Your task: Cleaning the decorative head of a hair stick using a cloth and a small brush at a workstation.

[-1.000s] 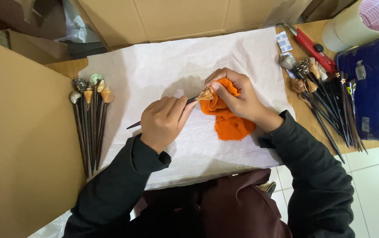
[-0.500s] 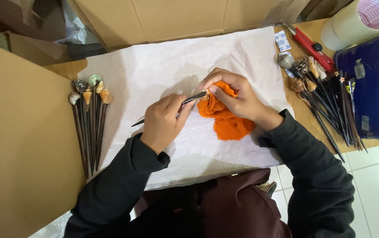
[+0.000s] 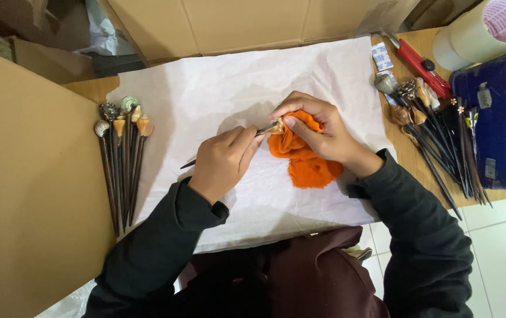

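Our left hand [image 3: 222,165] pinches the stick [image 3: 229,145], now tilted flatter; right hand [image 3: 315,132] fingers press cloth [image 3: 300,156] on its shell tip, so we're polishing w/ it.

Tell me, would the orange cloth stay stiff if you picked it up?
Probably not. The cloth lies crumpled in soft folds on the white paper, so it would likely droop. The right hand bunches it easily, so it seems light. It should not roll or break.

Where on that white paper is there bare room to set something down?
The white paper is bare above both hands, between the left row of sticks and the right pile of sticks. It is crowded around the orange cloth and the right edge.
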